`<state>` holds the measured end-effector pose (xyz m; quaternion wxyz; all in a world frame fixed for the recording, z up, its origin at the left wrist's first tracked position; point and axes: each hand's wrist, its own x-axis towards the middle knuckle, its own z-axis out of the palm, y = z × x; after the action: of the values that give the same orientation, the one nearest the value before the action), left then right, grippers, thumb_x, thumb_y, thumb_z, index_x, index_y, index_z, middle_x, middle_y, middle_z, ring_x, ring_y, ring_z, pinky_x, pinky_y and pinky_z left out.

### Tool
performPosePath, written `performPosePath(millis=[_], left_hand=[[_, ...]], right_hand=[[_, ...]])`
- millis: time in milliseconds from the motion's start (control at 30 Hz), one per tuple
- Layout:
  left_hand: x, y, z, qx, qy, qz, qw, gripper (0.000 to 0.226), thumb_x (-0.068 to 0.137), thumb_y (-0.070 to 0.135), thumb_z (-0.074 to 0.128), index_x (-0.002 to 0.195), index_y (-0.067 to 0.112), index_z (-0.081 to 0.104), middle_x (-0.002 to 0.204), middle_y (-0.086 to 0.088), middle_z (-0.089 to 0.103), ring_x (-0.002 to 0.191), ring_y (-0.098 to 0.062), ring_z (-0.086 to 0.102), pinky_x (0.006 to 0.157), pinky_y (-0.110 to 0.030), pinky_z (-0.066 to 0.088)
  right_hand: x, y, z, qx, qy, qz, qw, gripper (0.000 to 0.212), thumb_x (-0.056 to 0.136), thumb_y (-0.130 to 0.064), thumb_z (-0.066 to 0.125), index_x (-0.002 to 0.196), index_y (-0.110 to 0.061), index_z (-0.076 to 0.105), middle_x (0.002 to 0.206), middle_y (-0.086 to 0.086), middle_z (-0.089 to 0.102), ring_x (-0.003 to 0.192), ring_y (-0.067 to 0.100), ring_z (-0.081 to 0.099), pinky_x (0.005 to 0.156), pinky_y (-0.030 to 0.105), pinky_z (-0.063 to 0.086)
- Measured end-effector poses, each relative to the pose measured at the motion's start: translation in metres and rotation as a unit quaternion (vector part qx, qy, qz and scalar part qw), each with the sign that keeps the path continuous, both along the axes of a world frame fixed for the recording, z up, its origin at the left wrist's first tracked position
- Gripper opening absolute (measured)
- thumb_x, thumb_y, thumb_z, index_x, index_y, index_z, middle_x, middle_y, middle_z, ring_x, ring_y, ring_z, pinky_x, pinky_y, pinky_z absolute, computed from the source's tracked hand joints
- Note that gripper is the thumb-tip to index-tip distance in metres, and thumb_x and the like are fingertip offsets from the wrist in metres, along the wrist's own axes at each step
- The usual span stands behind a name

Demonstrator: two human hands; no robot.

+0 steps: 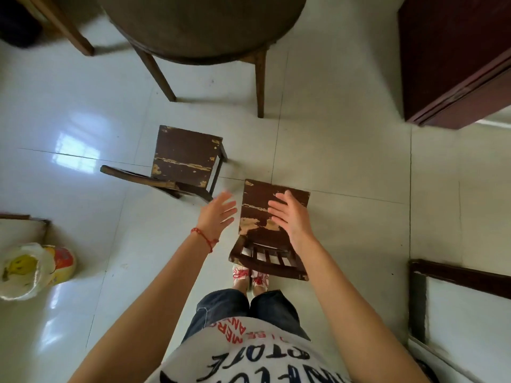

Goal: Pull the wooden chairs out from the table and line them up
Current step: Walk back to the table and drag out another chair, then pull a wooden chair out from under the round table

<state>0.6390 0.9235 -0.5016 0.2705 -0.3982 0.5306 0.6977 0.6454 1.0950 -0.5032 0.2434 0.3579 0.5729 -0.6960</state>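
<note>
Two small dark wooden chairs with worn, chipped seats stand on the pale tiled floor, clear of the round wooden table point(204, 29) at the top. The left chair point(184, 158) has its backrest towards the lower left. The near chair point(262, 217) stands right in front of my feet, its slatted backrest closest to me. My left hand point(217, 214) hovers open between the two chairs, touching neither. My right hand point(289, 217) is open above the near chair's seat, fingers spread, holding nothing.
A dark red-brown cabinet point(456, 59) fills the upper right. A dark-framed white panel point(464, 308) lies at the lower right. A white plastic bag with a colourful ball point(33, 269) sits at the left. Another piece of wooden furniture shows a leg point(69, 31) at the upper left.
</note>
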Motion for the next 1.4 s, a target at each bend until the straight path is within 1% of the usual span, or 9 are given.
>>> performPosePath(millis=[133,267,433,733,833,933,1033,1200,1400], left_hand=[[-0.003,-0.023,0.039,0.076,0.049,0.141,0.986,0.057,0.093,0.045,0.034,0.136,0.007,0.037,0.141,-0.014,0.044,0.128,-0.028,0.044,0.105,-0.039,0.037],[0.007,-0.051,0.071,0.150,0.067,0.277,0.947,0.055,0.092,0.043,0.037,0.134,0.007,0.040,0.140,-0.016,0.044,0.125,-0.033,0.046,0.099,-0.040,0.040],[0.024,-0.078,0.093,0.170,0.082,0.370,0.910,0.055,0.090,0.041,0.042,0.132,0.006,0.042,0.137,-0.018,0.047,0.121,-0.035,0.049,0.098,-0.040,0.041],[0.037,-0.112,0.116,0.175,0.107,0.415,0.886,0.053,0.091,0.041,0.041,0.130,0.006,0.044,0.135,-0.018,0.049,0.120,-0.034,0.051,0.100,-0.040,0.041],[0.034,-0.127,0.115,0.152,0.113,0.395,0.899,0.052,0.091,0.041,0.040,0.131,0.007,0.044,0.135,-0.018,0.049,0.119,-0.033,0.050,0.099,-0.041,0.041],[0.023,-0.143,0.112,0.043,0.122,0.286,0.950,0.048,0.093,0.037,0.040,0.128,0.005,0.048,0.133,-0.018,0.052,0.117,-0.032,0.051,0.099,-0.041,0.041],[0.005,-0.165,0.110,-0.049,0.132,0.196,0.971,0.044,0.093,0.035,0.041,0.122,0.004,0.054,0.128,-0.018,0.056,0.113,-0.031,0.054,0.095,-0.037,0.042],[-0.025,-0.228,0.105,-0.125,0.145,0.105,0.976,0.045,0.093,0.032,0.042,0.126,0.002,0.051,0.132,-0.017,0.053,0.118,-0.029,0.051,0.100,-0.036,0.038],[-0.055,-0.315,0.107,-0.139,0.163,0.031,0.976,0.049,0.094,0.037,0.039,0.128,0.004,0.050,0.135,-0.015,0.051,0.124,-0.031,0.047,0.105,-0.043,0.035]], right_hand=[[-0.013,-0.012,0.037,-0.199,0.008,-0.165,0.966,0.043,0.095,-0.042,0.035,0.119,-0.010,0.050,0.110,0.013,0.063,0.101,0.026,0.061,0.083,0.034,0.049],[-0.022,-0.030,0.064,-0.288,-0.004,-0.211,0.934,0.044,0.095,-0.043,0.033,0.119,-0.009,0.048,0.110,0.017,0.061,0.101,0.030,0.060,0.078,0.036,0.049],[-0.026,-0.050,0.078,-0.316,-0.014,-0.200,0.928,0.046,0.094,-0.044,0.033,0.121,-0.008,0.046,0.110,0.019,0.060,0.101,0.032,0.059,0.077,0.038,0.049],[-0.031,-0.092,0.090,-0.312,-0.026,-0.166,0.935,0.046,0.094,-0.044,0.035,0.121,-0.008,0.046,0.110,0.020,0.060,0.102,0.033,0.060,0.088,0.040,0.048],[-0.034,-0.113,0.092,-0.280,-0.006,-0.140,0.950,0.044,0.094,-0.042,0.036,0.120,-0.009,0.048,0.110,0.019,0.061,0.101,0.032,0.061,0.088,0.039,0.048],[-0.039,-0.144,0.094,-0.112,0.060,-0.012,0.992,0.037,0.094,-0.042,0.038,0.109,-0.013,0.056,0.105,0.010,0.066,0.095,0.025,0.064,0.081,0.033,0.050],[-0.046,-0.180,0.097,-0.004,0.118,0.069,0.991,0.038,0.095,-0.040,0.037,0.111,-0.013,0.058,0.102,0.005,0.065,0.089,0.018,0.064,0.073,0.025,0.050],[-0.060,-0.244,0.097,0.055,0.123,0.061,0.989,0.042,0.096,-0.038,0.035,0.119,-0.010,0.055,0.116,0.012,0.062,0.099,0.021,0.060,0.084,0.029,0.047],[-0.074,-0.318,0.099,0.071,0.107,0.012,0.992,0.044,0.096,-0.038,0.034,0.123,-0.009,0.053,0.123,0.015,0.059,0.099,0.021,0.058,0.085,0.030,0.045]])
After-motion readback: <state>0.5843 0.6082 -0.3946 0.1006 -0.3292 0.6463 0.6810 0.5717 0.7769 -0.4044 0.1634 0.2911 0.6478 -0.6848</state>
